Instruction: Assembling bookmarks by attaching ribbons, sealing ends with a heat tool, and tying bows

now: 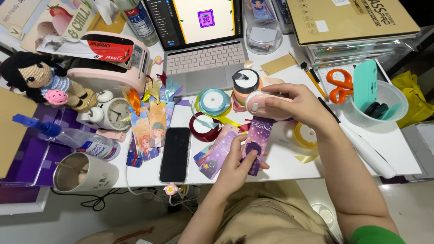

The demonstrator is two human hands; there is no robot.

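Observation:
My left hand (238, 162) pinches the lower end of a purple bookmark (257, 140) with a starry picture, holding it flat over the table edge. My right hand (296, 101) grips a small pink hand-held tool (261, 103) pressed onto the bookmark's top end. Under and beside it lie more purple bookmarks (218, 152). Ribbon spools sit just behind: a light blue one (214, 102), a dark red one (203, 129) and a yellow one (305, 135). A tape dispenser with a black-and-white roll (245, 81) stands behind the pink tool.
A black phone (175, 153) lies left of the bookmarks, next to illustrated bookmarks (149, 129) with ribbons. Behind are a laptop (203, 49), a small alarm clock (110, 113), a crochet doll (38, 79), a metal mug (83, 174), a spray bottle (72, 140), orange scissors (339, 83) and a clear bowl (384, 106).

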